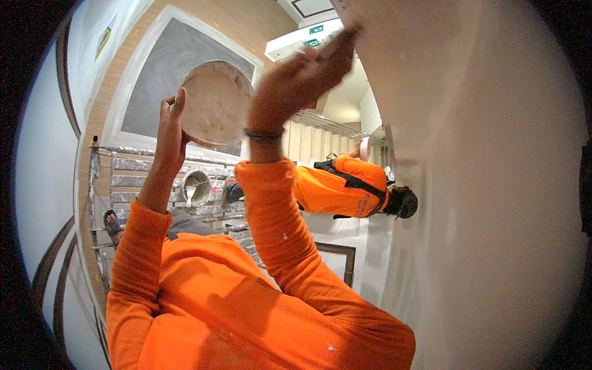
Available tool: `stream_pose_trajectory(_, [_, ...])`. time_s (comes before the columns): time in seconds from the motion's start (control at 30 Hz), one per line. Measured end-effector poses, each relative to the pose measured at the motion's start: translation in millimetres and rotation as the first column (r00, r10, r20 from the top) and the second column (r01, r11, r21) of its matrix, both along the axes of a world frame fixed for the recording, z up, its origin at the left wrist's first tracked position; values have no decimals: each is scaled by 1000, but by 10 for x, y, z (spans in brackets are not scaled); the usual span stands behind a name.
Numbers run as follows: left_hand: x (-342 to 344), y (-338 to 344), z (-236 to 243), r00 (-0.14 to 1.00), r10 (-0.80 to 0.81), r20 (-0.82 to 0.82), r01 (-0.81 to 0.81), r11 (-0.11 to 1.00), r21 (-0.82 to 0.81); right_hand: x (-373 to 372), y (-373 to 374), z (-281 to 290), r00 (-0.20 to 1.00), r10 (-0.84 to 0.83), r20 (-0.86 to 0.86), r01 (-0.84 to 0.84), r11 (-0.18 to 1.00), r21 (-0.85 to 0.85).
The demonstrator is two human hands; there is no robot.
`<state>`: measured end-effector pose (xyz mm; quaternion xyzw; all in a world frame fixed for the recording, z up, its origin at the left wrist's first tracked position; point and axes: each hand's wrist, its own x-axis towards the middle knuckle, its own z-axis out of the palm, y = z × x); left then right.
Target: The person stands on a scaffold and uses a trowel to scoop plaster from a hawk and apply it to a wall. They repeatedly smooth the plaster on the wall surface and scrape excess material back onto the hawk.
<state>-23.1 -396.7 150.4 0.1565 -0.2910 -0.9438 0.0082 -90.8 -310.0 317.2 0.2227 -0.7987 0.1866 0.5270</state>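
A round, shallow bowl, its inside smeared with pale plaster-like residue, is held up in front of me. My left hand grips its left rim, thumb pointing upward. To the right of the bowl, my right hand is raised toward the large pale wall surface. Motion smears its fingers, so I cannot make out whether they hold anything. A dark band circles that wrist. Both of my arms wear orange sleeves.
Below is a slatted, paint-spattered platform. A bucket with a light-handled tool stands on it. Right of it, a person in orange and a dark cap holds a pale round container. A green-marked sign box hangs beyond.
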Motion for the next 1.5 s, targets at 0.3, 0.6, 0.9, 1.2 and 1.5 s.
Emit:
stream_pose_trajectory(0.3, [-12, -125, 76, 1000, 21, 5, -21, 1000, 10, 174, 55, 265, 995, 75, -59, -39, 878, 476])
stream_pose_trajectory(0.6, [-124, -77, -86, 998, -36, -56, 39, 997, 61, -10, 446, 40, 983, -180, -46, 162, 709, 686])
stream_pose_trajectory(0.9, [31, -121, -12, 999, 38, -10, -38, 999, 39, 290, 872, 347, 992, -118, 49, 127, 948, -292])
stream_pose_trajectory(1.2, [72, -174, -65, 999, 44, -10, -44, 998, -34, 98, -443, -47, 997, -6, -76, 21, 980, 197])
stream_pose_trajectory(1.5, [-16, -73, -181, 1000, 15, 4, -15, 999, 31, 178, 796, 93, 991, -102, -86, 128, 909, 398])
